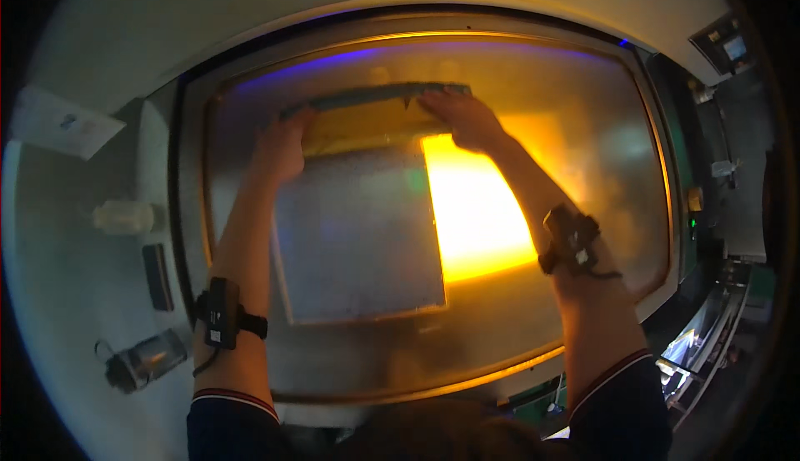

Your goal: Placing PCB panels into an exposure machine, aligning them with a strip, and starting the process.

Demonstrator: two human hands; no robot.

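Note:
Both arms reach over a wide, framed, shiny surface [500, 328]. A long grey-green strip [375, 94] runs between my hands near its far side. My left hand [287, 140] is closed on the strip's left end. My right hand [465, 119] grips its right end, fingers lying over the top edge. Below the strip is a yellow-brown band [364, 127]. Nearer me lies a flat grey rectangular panel [358, 236] with a pale border. Bright yellow light [479, 219] shines beside the panel's right edge, partly behind my right forearm.
Left of the frame are a pale container [123, 217], a dark phone-like slab [157, 278], a clear bottle with a dark cap [148, 361] and a white sheet [67, 123]. A small device with a screen [727, 44] stands at far right. Black devices are strapped to both forearms.

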